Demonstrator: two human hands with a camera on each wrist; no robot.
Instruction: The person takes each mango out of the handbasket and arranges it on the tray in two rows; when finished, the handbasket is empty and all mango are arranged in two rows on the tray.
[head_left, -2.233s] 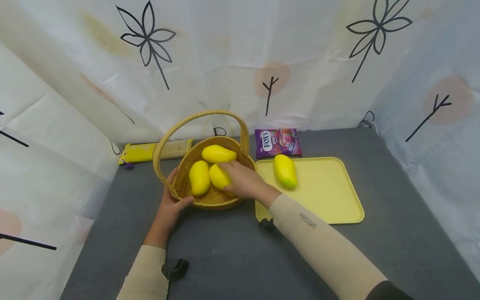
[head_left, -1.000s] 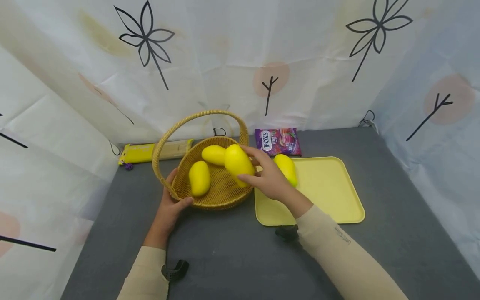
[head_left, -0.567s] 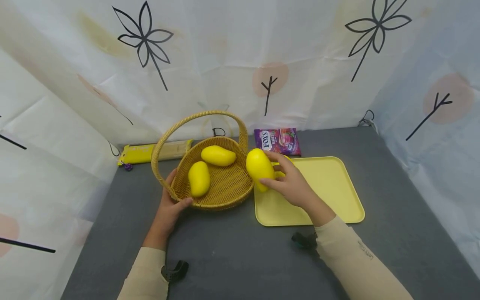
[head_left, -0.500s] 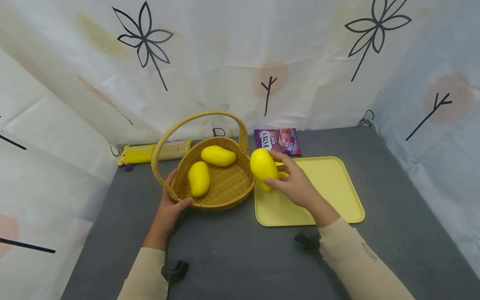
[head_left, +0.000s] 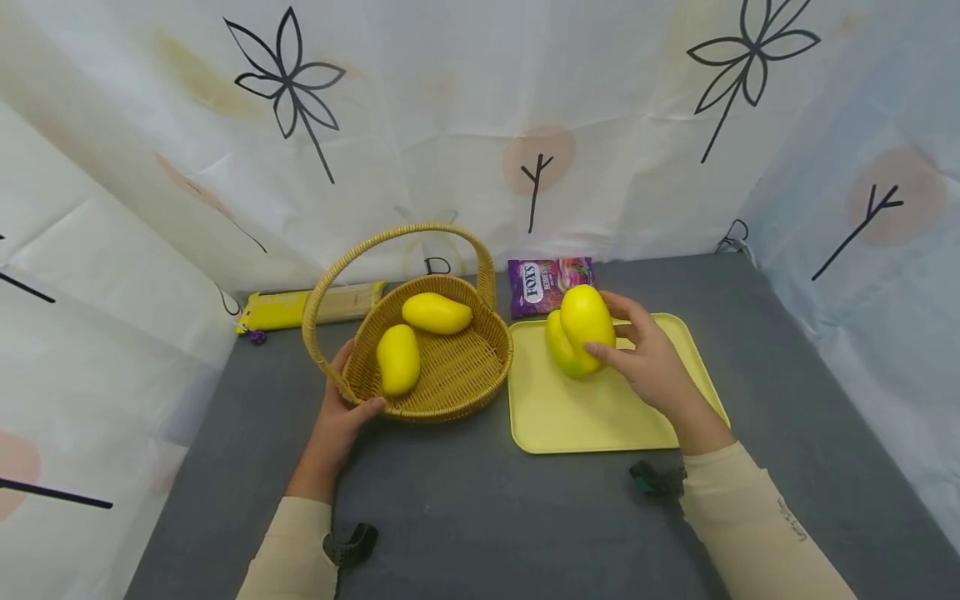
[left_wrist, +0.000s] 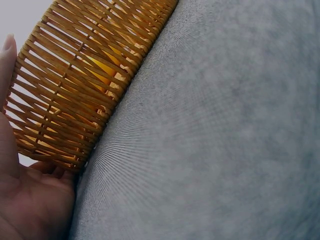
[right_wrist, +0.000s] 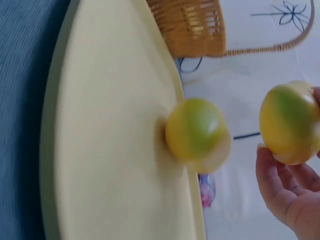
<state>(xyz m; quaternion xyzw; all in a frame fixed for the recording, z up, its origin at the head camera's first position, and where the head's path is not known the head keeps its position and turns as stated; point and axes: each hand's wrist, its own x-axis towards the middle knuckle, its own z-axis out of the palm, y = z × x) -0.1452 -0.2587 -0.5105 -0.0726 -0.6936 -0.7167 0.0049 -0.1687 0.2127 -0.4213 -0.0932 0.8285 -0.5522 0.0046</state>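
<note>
- Grey surface (head_left: 465, 517), with a patterned curtain (head_left: 420, 150) behind.
- Left hand (head_left: 340, 425) grips the basket (head_left: 465, 375) at its near left side, thumb at the rim; firm support there should prevent tipping.
- Inside the basket lie a far mango (head_left: 437, 313) and a near mango (head_left: 399, 360).
- Right hand (head_left: 654, 358) pinches the held mango (head_left: 587, 317) between thumb and fingers, above the tray (head_left: 585, 421) and not touching it.
- One tray mango (head_left: 558, 350) rests just beneath; lowering beside it, then releasing gently, would probably limit rolling.
</note>
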